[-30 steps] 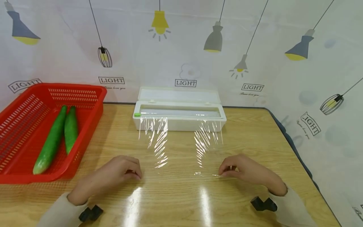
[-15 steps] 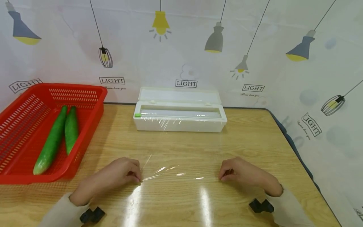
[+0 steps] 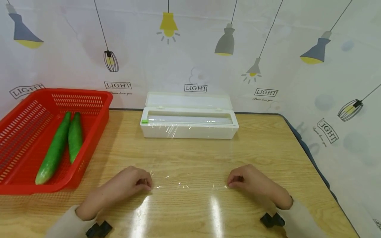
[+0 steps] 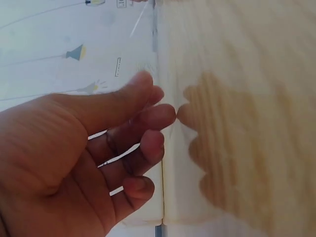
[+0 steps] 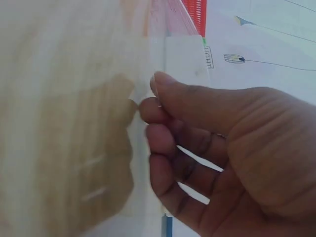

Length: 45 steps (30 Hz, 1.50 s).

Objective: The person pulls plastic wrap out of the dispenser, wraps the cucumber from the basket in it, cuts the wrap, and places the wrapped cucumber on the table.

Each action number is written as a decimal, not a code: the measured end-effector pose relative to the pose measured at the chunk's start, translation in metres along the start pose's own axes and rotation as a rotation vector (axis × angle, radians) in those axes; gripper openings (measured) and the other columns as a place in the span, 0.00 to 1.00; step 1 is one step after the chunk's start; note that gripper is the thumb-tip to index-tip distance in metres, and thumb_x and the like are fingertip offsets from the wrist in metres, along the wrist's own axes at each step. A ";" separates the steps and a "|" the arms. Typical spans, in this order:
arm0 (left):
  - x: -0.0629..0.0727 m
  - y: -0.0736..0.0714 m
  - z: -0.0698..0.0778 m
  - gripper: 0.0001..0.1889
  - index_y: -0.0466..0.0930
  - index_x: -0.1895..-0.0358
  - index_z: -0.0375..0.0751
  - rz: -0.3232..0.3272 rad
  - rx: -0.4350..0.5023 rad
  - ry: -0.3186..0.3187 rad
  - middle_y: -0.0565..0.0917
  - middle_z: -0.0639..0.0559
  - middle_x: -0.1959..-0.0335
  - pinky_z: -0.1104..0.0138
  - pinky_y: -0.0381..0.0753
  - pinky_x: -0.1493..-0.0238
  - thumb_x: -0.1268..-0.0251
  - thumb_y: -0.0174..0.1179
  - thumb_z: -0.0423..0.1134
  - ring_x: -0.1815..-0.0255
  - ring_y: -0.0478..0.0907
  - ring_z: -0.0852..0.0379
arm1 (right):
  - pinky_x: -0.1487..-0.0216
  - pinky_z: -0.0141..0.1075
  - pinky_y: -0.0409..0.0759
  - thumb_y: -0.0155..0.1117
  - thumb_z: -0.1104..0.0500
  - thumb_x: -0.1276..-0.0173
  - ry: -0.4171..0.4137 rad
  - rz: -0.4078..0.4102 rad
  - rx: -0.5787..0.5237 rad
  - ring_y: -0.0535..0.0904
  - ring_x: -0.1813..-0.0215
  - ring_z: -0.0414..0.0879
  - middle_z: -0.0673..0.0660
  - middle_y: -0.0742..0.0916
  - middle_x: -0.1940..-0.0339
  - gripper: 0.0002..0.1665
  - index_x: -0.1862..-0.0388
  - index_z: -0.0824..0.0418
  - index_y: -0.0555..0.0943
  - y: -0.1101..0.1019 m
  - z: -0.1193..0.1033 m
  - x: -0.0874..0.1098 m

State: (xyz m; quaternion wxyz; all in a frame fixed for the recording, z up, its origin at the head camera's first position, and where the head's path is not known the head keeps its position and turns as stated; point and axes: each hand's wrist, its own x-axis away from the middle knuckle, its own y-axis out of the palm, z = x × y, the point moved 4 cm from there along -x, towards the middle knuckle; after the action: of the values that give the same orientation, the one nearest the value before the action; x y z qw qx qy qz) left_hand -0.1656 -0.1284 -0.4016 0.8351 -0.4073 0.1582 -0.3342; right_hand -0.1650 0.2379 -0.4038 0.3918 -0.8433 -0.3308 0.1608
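A clear sheet of cling film (image 3: 179,185), traced mainly by small glints, spans between my two hands over the wooden table. It runs back to a white cling film dispenser (image 3: 190,131) whose lid stands raised. Inside lies the film roll (image 3: 190,119), and a green slider (image 3: 145,121) sits at the left end. My left hand (image 3: 131,181) pinches the film's near left corner between thumb and forefinger; the left wrist view shows the other fingers of this hand (image 4: 98,143) loosely bent. At the right corner my right hand (image 3: 253,181) pinches likewise, thumb against forefinger in the right wrist view.
A red plastic basket (image 3: 94,140) stands on the left, holding a long cucumber (image 3: 55,153) and a shorter one (image 3: 75,137). Behind the table (image 3: 268,138) hangs a white sheet (image 3: 166,62) printed with lamps. Dark edging lines the table's right side.
The film's bright creases before the dispenser have mostly faded and the sheet looks flatter. Both hands have come slightly closer together. The dispenser and basket stay in place.
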 end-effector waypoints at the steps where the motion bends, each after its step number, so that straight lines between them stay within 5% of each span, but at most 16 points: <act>1: 0.000 0.001 0.000 0.06 0.82 0.71 0.53 0.005 -0.001 -0.008 0.78 0.69 0.75 0.70 0.75 0.70 0.40 0.66 0.35 0.74 0.72 0.70 | 0.67 0.30 0.78 0.69 0.64 0.39 -0.005 0.006 0.001 0.78 0.68 0.33 0.41 0.85 0.70 0.06 0.68 0.52 0.84 0.001 0.000 0.001; 10: 0.000 0.005 -0.003 0.08 0.80 0.73 0.53 0.075 0.000 -0.010 0.75 0.68 0.78 0.71 0.72 0.74 0.45 0.69 0.35 0.77 0.69 0.70 | 0.67 0.31 0.79 0.70 0.63 0.40 0.001 0.008 -0.008 0.77 0.67 0.33 0.42 0.83 0.68 0.06 0.66 0.52 0.83 0.007 0.000 0.005; 16: -0.001 0.008 -0.002 0.14 0.75 0.76 0.55 0.105 -0.039 0.006 0.70 0.67 0.79 0.72 0.70 0.75 0.51 0.72 0.33 0.77 0.67 0.69 | 0.70 0.29 0.76 0.70 0.59 0.39 -0.072 0.043 0.023 0.73 0.69 0.34 0.43 0.79 0.69 0.06 0.65 0.50 0.82 0.007 0.004 0.008; 24: 0.001 0.005 -0.008 0.11 0.75 0.75 0.55 0.020 -0.005 -0.080 0.70 0.66 0.82 0.71 0.68 0.76 0.46 0.70 0.39 0.78 0.66 0.68 | 0.73 0.32 0.72 0.73 0.57 0.43 -0.071 0.143 -0.093 0.71 0.72 0.43 0.47 0.77 0.73 0.11 0.60 0.50 0.83 0.010 0.014 0.019; 34: 0.006 0.004 -0.011 0.11 0.74 0.75 0.54 -0.047 0.040 -0.133 0.71 0.65 0.83 0.72 0.67 0.78 0.45 0.70 0.44 0.80 0.66 0.68 | 0.76 0.32 0.72 0.71 0.66 0.43 -0.093 0.136 -0.128 0.71 0.74 0.48 0.49 0.78 0.73 0.11 0.61 0.56 0.84 0.013 0.012 0.021; 45: 0.007 0.004 -0.011 0.13 0.72 0.75 0.52 -0.060 0.056 -0.144 0.70 0.64 0.83 0.72 0.66 0.78 0.44 0.69 0.45 0.81 0.65 0.68 | 0.53 0.29 0.70 0.71 0.55 0.39 -0.085 0.189 -0.013 0.70 0.53 0.39 0.45 0.73 0.55 0.16 0.50 0.48 0.84 0.017 0.020 0.027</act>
State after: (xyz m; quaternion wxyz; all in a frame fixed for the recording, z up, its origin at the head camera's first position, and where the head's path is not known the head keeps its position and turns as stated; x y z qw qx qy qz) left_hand -0.1651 -0.1381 -0.4115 0.8450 -0.4112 0.0760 -0.3333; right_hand -0.1485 0.2598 -0.4300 0.3548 -0.8658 -0.2671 0.2305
